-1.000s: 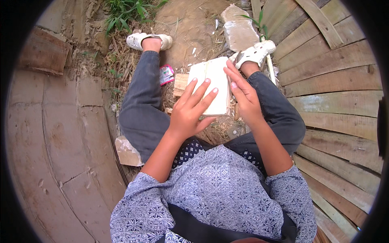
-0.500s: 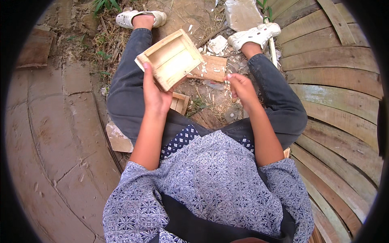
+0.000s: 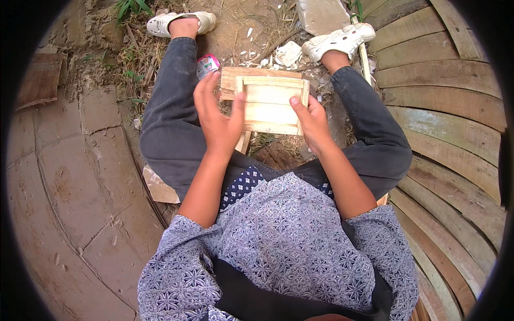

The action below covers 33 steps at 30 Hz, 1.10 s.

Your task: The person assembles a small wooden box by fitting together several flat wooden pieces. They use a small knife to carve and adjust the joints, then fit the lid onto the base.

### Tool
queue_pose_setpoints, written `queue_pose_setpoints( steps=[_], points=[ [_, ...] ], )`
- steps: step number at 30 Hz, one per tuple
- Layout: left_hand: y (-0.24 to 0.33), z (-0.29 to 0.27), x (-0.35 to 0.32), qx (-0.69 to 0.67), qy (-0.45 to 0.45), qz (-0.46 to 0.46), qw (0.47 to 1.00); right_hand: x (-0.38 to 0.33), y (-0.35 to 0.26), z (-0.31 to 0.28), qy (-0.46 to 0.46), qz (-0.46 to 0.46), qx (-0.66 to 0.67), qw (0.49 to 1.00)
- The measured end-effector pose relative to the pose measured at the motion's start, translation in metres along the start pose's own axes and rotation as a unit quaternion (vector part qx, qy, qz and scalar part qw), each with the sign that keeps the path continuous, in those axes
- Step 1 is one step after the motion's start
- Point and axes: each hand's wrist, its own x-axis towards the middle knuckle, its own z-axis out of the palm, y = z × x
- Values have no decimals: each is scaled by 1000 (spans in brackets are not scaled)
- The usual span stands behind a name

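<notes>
A small, shallow wooden box (image 3: pixel 269 104) with a pale frame and a bright slatted inside is held up between my knees. My right hand (image 3: pixel 315 124) grips its right side, thumb over the rim and fingers behind. At the box's left edge is my left hand (image 3: pixel 219 117), fingers spread and thumb near the rim; whether the thumb touches the wood I cannot tell. Behind the box a flat wooden board (image 3: pixel 228 81) shows in part. Below it, a bit of another wooden piece (image 3: pixel 244 142) sticks out, mostly hidden.
A pink and white packet (image 3: pixel 208 65) lies beside my left leg. Pale wood chips and a broken white chunk (image 3: pixel 289 53) litter the dirt ahead. Wooden planks (image 3: pixel 444 125) form a surface on the right; cracked paving (image 3: pixel 80 176) lies on the left. A stone slab (image 3: pixel 322 16) is at the far end.
The box has moved right and been turned level, passing from my left hand's grip to my right hand's. My left hand has opened. The pink and white packet has come into sight.
</notes>
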Motion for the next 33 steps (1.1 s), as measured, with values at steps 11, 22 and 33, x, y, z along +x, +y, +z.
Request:
queue_pose_setpoints(
  steps=[11, 22, 33],
  points=[
    [19, 33, -18, -362, -292, -175, 868, -6, -8, -17, -78, -46, 48, 995],
    [36, 42, -44, -569, -239, -459, 639, 4, 25, 10, 6, -279, -345, 896],
    [31, 52, -39, -514, -212, -412, 722, 1, 40, 14, -26, -339, -261, 903]
  ],
)
